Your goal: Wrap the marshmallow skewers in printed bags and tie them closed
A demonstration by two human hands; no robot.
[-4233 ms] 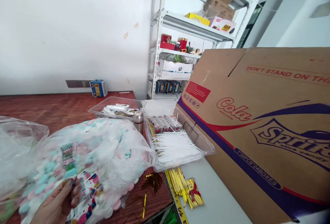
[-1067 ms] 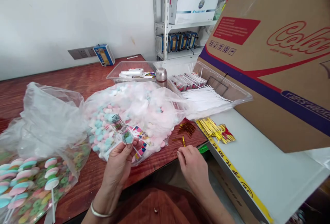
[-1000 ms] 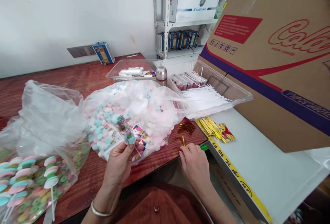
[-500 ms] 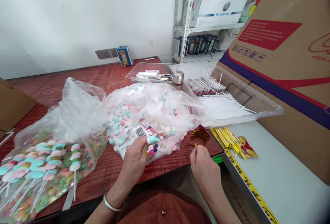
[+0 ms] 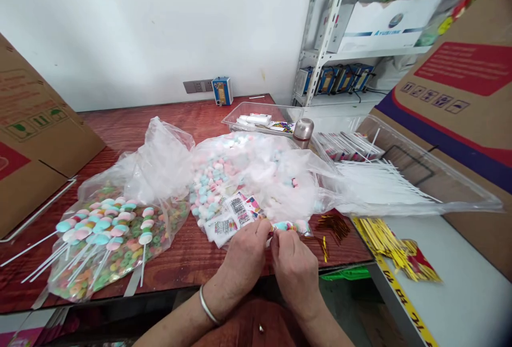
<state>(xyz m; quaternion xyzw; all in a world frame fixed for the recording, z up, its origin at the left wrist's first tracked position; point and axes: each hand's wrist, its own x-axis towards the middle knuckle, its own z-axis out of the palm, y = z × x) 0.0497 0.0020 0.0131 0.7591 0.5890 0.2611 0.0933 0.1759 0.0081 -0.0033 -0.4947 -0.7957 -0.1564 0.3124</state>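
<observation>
My left hand is closed around the gathered neck of a small clear bag of marshmallow candy, whose coloured pieces show just beyond the fingers. Against it, my right hand is pinched at the same neck. A gold twist tie was at its fingertips a moment ago, now hidden between the hands. Loose twist ties lie on the table to the right. Behind my hands rests a large clear bag of pastel marshmallows, with printed flat packets on it.
At left, marshmallow skewers lie on a bag of ring candies. A clear tray of white sticks, a steel flask and bundled gold ties stand right. Cardboard boxes flank the table.
My right hand has moved left from the loose ties to meet my left hand at the bag's neck. The view has swung left.
</observation>
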